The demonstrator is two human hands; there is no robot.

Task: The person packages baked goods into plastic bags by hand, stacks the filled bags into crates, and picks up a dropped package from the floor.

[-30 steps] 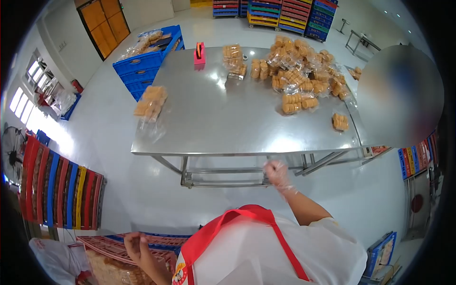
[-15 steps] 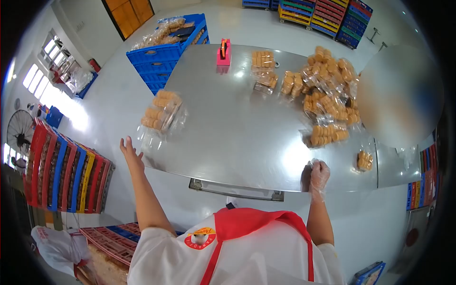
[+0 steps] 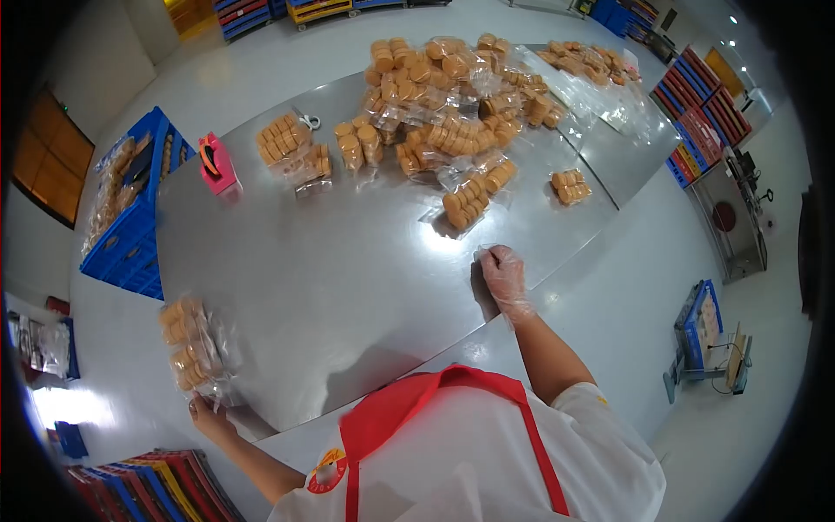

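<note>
My left hand point(image 3: 211, 418) is bare and at the table's left edge, right by the lower end of some clear bags of round biscuits point(image 3: 193, 367). Its fingertips look slightly apart at the plastic; I cannot tell whether they touch it. In a clear plastic glove, my right hand point(image 3: 504, 277) is closed near the front edge of the table. A bit of clear film shows at its fingertips, too small to tell from the glove. Beyond it lies a bag of biscuits point(image 3: 465, 205), at the near end of a large heap of bagged biscuits point(image 3: 444, 83).
The steel table point(image 3: 287, 348) bears a pink tape dispenser point(image 3: 219, 165), scissors point(image 3: 308, 122), more packs point(image 3: 283, 141) and a small pack point(image 3: 571, 186). Blue crates point(image 3: 130, 252) stand against its left side. Plastic sheeting point(image 3: 600, 100) covers the far right end.
My view has swung to the right. My left hand, spread in the air before, has come to the bagged biscuits at the left edge. My right hand stays closed near the front edge.
</note>
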